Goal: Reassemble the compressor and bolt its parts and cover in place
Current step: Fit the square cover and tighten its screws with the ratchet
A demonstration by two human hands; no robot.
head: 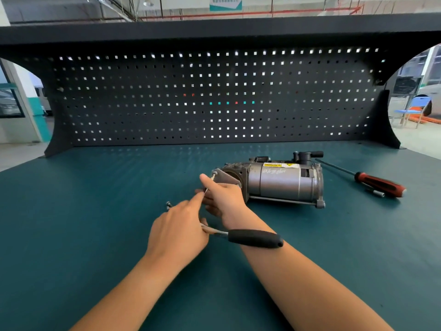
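Observation:
The grey compressor (281, 181) lies on its side on the teal bench, its flat cover plate (225, 179) facing left. A bolt (213, 175) sticks out of the plate's upper left corner. My right hand (223, 195) is at that corner, thumb raised beside the bolt and fingers curled round a thin metal piece; how it touches the bolt is unclear. My left hand (177, 231) is just below it, index finger stretched towards the right hand, its other fingers gripping the metal shaft of a black-handled wrench (255, 238) that crosses over my right wrist.
Loose bolts (169, 205) lie on the bench left of my left hand. A red-and-black screwdriver (379, 185) and a small socket (378, 193) lie right of the compressor. A dark pegboard (214, 96) closes the back of the bench (95, 211).

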